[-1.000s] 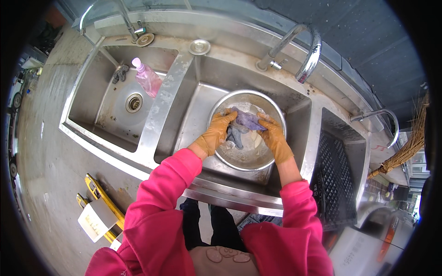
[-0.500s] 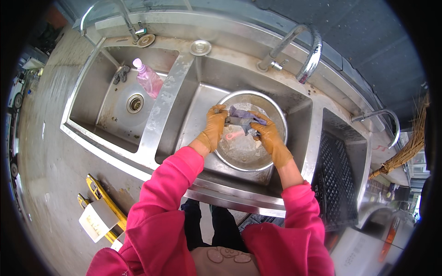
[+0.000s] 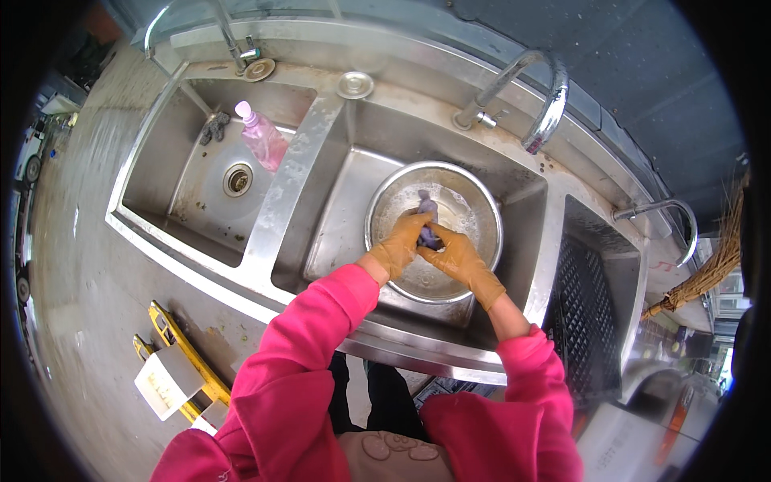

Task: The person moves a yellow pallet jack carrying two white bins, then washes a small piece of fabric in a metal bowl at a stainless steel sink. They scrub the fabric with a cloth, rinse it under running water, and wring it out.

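Orange-gloved, my left hand (image 3: 399, 245) and my right hand (image 3: 459, 263) are close together inside a steel bowl (image 3: 373, 213), both closed on a bunched purple cloth (image 3: 427, 210). The cloth hangs over cloudy, sudsy water, partly hidden by my fingers. The bowl sits in the middle steel sink (image 3: 321, 257); its rim is around both hands, and my sleeved forearms reach in over the front edge.
In the left basin (image 3: 185, 193) are a pink pump bottle (image 3: 265, 140) and a dark rag (image 3: 215, 127). Three faucets line the back, one being (image 3: 550, 100). The right basin holds a black grid mat (image 3: 582, 305). A straw broom (image 3: 707, 269) leans right; a yellow trolley (image 3: 205, 369) stands below left.
My hands have drawn together, the left moving rightward and the right downward. The cloth, earlier spread crosswise between them, is now bunched and upright; the grey and pink items seen earlier are not visible.
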`<control>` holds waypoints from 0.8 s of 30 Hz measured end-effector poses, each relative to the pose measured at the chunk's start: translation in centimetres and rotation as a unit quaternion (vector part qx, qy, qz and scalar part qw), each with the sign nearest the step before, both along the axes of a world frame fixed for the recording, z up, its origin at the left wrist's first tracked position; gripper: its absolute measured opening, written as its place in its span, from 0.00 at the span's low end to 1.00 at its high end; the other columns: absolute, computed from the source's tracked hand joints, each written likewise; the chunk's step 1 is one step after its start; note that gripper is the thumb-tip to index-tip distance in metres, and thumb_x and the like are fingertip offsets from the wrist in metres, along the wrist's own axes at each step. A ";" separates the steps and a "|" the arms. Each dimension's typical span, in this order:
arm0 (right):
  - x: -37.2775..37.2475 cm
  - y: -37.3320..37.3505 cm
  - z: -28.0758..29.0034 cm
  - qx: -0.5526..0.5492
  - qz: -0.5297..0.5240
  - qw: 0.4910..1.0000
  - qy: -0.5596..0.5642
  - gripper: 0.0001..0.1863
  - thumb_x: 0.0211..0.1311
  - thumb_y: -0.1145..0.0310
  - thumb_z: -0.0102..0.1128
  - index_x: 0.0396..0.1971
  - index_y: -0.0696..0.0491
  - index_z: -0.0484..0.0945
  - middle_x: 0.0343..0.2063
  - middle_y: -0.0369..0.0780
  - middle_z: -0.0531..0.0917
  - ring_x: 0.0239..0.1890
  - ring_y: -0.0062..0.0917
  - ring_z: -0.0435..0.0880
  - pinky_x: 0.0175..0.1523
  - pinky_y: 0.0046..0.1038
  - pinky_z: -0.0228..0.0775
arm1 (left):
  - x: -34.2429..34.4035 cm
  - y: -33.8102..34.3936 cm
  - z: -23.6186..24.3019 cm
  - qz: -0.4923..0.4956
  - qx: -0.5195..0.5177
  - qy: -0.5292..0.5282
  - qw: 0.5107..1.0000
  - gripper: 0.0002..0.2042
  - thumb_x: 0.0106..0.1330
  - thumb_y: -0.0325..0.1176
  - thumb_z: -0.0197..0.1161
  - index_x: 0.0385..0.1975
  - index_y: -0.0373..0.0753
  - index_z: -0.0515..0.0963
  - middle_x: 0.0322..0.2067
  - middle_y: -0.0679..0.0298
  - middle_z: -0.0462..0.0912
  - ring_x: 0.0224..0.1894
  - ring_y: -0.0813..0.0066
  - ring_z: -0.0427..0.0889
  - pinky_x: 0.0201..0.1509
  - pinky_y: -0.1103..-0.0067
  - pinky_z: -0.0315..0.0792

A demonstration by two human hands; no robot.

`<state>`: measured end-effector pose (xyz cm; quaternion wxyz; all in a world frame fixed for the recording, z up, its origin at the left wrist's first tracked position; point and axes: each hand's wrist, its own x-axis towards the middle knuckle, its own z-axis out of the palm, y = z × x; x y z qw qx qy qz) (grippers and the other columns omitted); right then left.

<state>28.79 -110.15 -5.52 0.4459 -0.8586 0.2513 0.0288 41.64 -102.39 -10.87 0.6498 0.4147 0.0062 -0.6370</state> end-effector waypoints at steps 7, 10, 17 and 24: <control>0.3 -3.5 -1.8 0.330 -0.375 0.865 -0.050 0.30 0.59 0.51 0.62 0.58 0.52 0.69 0.41 0.43 0.80 0.41 0.28 0.81 0.41 0.28 0.76 | 0.7 1.0 1.8 -0.020 -0.016 0.042 0.999 0.16 0.65 0.30 0.53 0.52 0.36 0.68 0.40 0.56 0.79 0.37 0.66 0.81 0.32 0.74 0.78; 1.1 -4.4 -2.1 0.457 -0.329 0.814 -0.140 0.24 0.64 0.56 0.56 0.57 0.48 0.68 0.44 0.40 0.79 0.42 0.26 0.80 0.39 0.27 0.76 | 0.4 1.1 2.9 -0.077 -0.036 0.090 0.992 0.17 0.64 0.32 0.54 0.52 0.36 0.68 0.41 0.56 0.79 0.36 0.65 0.82 0.30 0.74 0.77; 2.7 0.5 0.5 0.025 -0.195 0.951 -0.240 0.06 0.60 0.68 0.60 0.32 0.54 0.79 0.27 0.35 0.80 0.27 0.20 0.77 0.32 0.23 0.68 | 0.4 0.2 1.4 -0.016 0.007 0.098 0.995 0.15 0.68 0.45 0.54 0.36 0.39 0.76 0.30 0.64 0.80 0.26 0.73 0.78 0.23 0.77 0.70; 4.2 0.7 -1.3 -0.047 -0.362 0.911 -0.189 0.18 0.63 0.56 0.57 0.22 0.57 0.76 0.17 0.48 0.76 0.22 0.40 0.75 0.28 0.36 0.65 | -2.8 -0.8 -3.7 -0.051 0.018 -0.183 0.982 0.16 0.65 0.34 0.54 0.48 0.30 0.69 0.26 0.60 0.78 0.31 0.70 0.78 0.34 0.72 0.73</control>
